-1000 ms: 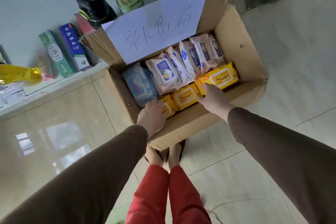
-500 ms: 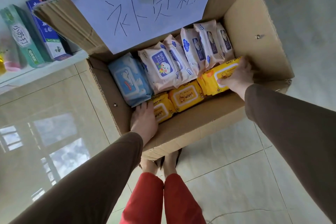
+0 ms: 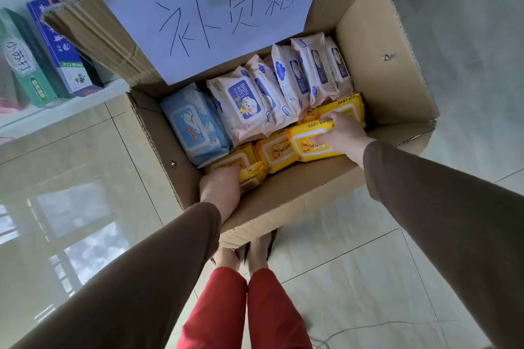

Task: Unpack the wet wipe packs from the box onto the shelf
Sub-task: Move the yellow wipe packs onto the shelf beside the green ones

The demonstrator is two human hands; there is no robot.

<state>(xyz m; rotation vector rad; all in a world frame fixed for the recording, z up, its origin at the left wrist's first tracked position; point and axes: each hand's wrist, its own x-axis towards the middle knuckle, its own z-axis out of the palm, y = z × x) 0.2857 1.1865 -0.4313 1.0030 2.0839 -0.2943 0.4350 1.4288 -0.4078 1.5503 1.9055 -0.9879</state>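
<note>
1. An open cardboard box point(image 3: 391, 45) sits on a glossy tiled floor point(image 3: 354, 278), and you look straight down into it; everything below is placed relative to this box.
2. Your left hand point(image 3: 219, 188) reaches over the box's near wall at its left corner, fingers curled around a yellow wipe pack point(image 3: 251, 176) that is bent up against that wall.
3. Your right hand point(image 3: 341, 134) reaches in at the near right, thumb and fingers gripping another yellow pack point(image 3: 307, 143) that lies tilted on top of the yellow row.
4. More yellow packs point(image 3: 276, 150) lie along the box's near wall between your hands.
5. A row of pale pink baby wipe packs point(image 3: 286, 91) stands on edge along the far side of the box.
6. A light blue pack point(image 3: 192, 122) rests against the box's left wall.
7. A white paper sheet point(image 3: 221, 8) with handwritten characters covers the far flap.
8. Left of the box, a white shelf point(image 3: 56, 110) holds upright toothpaste cartons point(image 3: 42, 54).
9. Your bare feet point(image 3: 243, 258) in red trousers stand just beside the box's near wall.
</note>
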